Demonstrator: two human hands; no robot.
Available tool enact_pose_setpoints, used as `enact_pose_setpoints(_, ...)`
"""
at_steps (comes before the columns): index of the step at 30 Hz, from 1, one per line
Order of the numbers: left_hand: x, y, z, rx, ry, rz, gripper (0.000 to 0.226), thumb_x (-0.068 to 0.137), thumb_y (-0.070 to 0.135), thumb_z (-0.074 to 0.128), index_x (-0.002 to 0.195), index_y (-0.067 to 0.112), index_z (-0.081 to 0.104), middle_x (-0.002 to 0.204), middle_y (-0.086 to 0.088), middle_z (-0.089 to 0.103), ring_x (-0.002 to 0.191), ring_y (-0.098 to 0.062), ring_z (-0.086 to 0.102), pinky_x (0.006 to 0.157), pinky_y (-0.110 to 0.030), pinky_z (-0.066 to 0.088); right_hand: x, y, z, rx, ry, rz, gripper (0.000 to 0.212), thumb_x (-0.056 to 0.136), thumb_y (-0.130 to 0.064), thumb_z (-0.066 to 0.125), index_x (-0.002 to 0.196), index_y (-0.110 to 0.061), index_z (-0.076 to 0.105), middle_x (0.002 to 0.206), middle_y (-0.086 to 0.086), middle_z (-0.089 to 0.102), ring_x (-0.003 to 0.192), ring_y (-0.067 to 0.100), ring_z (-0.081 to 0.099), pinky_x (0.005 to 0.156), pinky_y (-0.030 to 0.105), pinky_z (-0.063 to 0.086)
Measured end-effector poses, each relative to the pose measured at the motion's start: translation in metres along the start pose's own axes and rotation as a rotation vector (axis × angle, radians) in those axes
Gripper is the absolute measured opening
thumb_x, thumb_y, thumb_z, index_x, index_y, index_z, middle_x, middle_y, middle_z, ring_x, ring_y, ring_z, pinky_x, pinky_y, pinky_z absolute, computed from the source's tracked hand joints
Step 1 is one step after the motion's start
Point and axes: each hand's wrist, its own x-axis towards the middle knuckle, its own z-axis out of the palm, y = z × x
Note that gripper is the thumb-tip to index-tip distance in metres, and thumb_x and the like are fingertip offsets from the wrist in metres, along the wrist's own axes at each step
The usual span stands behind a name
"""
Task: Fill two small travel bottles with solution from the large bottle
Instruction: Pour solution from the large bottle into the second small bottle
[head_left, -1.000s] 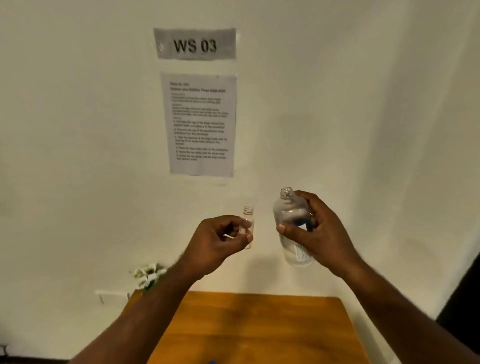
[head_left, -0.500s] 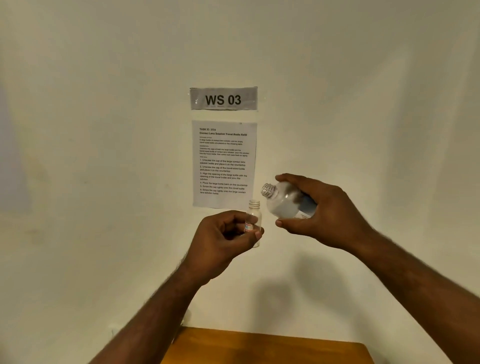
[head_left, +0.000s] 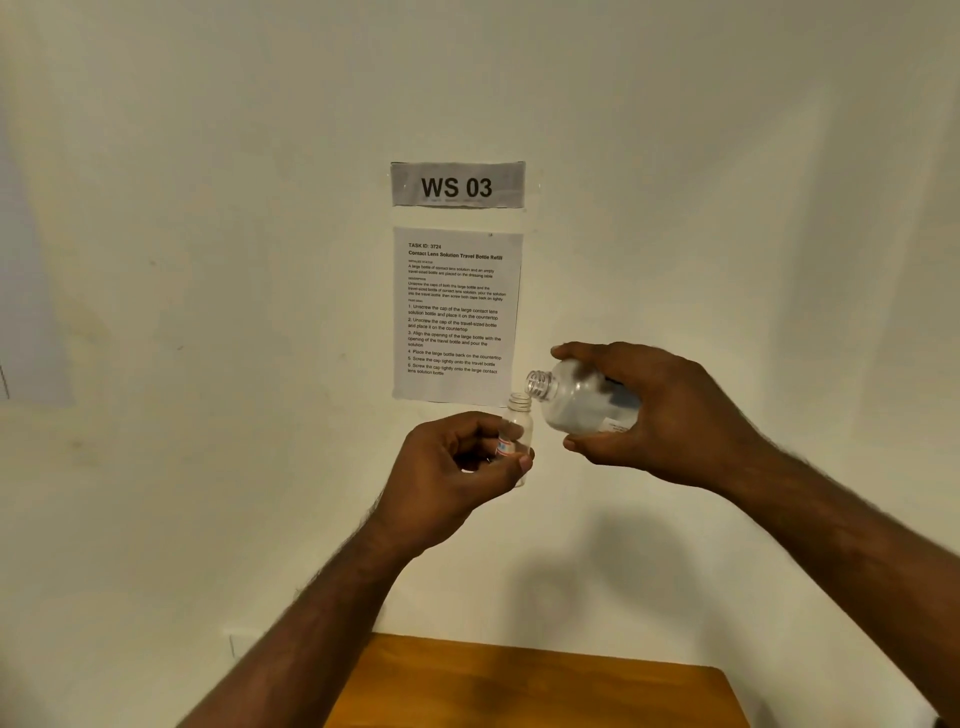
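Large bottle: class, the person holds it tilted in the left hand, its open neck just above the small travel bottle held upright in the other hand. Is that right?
Not quite. The head view shows the large bottle tilted in the right hand, not the left. The rest holds: its open neck sits just above the small travel bottle, held upright in the other hand, the left hand.

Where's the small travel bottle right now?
Mid-frame in the head view, the small travel bottle stands upright in the left hand, its open mouth just below the tilted large bottle.
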Motion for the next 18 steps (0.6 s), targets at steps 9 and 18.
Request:
enact_pose_setpoints(9,-0.002,-0.003,0.004,0.026,0.02,-0.017,0.031,0.076,0.023,0.084,0.104,0.012,0.077,0.091,-0.01,0.081,0.09,-0.034,0.078,0.089,-0.055,0.062,0.002,-0.002,-0.008,-0.101,-0.062,-0.003,0.081,0.063,-0.053,0.082,0.136,-0.052,0.047,0.11,-0.023,0.063,0.097,0.008,0.059,0.084,0.038,0.055)
enact_pose_setpoints(18,-0.003,-0.002,0.006,0.08,0.035,0.0,0.024,0.082,0.01,0.085,0.105,0.011,0.078,0.087,-0.006,0.081,0.083,-0.027,0.079,0.085,-0.048,0.064,0.008,-0.008,-0.017,-0.195,-0.097,-0.031,0.082,0.067,-0.052,0.081,0.141,-0.05,0.045,0.117,-0.022,0.063,0.097,0.01,0.057,0.085,0.038,0.054)
